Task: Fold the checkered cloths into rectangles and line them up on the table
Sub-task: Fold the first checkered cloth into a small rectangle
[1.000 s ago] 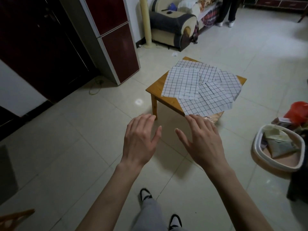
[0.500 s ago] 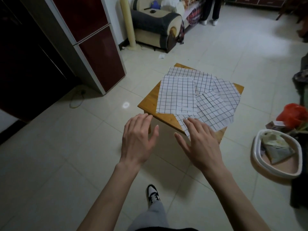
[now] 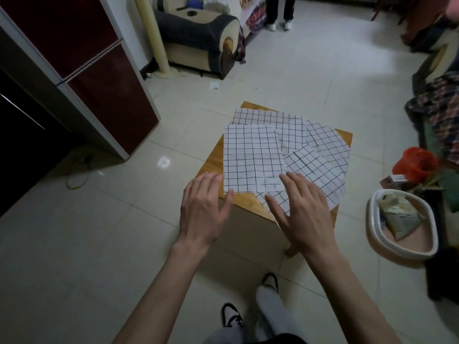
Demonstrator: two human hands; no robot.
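Checkered cloths [image 3: 253,155]: several lie on the small wooden worktop [image 3: 213,157], overlapping and fanned at different angles. The front-left one looks like a flat rectangle, its near edge by the worktop's near-left edge; another [image 3: 318,170] lies skewed toward the right corner and overhangs the near-right edge. Exact count cannot be told, since the layers hide each other.

Progress, judged: pieces appear flat or partly folded, but none is lined up. Sorting, any remaining folds and aligning in a row are all left.

Left hand [image 3: 203,209]: palm down, fingers spread and empty, at the near-left edge, fingertips by the front cloth's corner. Right hand [image 3: 303,209]: palm down, fingers splayed, gripping nothing, over the near portion of the skewed cloth. Contact with the cloth cannot be told. The hands are apart, forearms extended forward.
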